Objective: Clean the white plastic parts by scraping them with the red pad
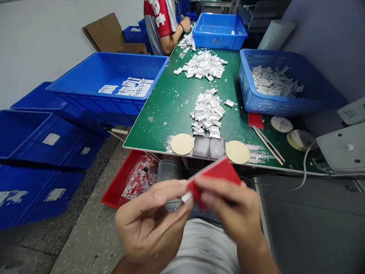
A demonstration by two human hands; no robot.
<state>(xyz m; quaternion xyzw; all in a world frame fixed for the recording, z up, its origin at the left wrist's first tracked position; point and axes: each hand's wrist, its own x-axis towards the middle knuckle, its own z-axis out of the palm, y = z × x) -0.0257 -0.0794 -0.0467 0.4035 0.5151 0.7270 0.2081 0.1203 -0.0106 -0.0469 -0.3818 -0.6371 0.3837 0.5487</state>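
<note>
Red card [219, 173] is pinched between both hands, above the lap and just in front of the near edge of the green work table [171, 102]. Right hand [228, 209] is almost closed, with its fingers pressed on the red face. Left hand [151, 224] is half curled, with thumb and forefinger closed near the card's lower corner, where a small white piece [186, 196] is held. The grip appears to be used so that the piece is steadied close to view. Whether the piece is stuck to the card or only held against it cannot be told. 2 heaps of white pieces [207, 113] are left on the table within reach, and 2 tan discs [182, 144] flank 2 dark pads [209, 147] along the edge, apparently as work spots. Blue basket [248, 82] with more pieces is placed at right. Red tray [114, 186] of scraps is set on the floor below. Co-worker's hand [186, 24] is seen at the far end.
</note>
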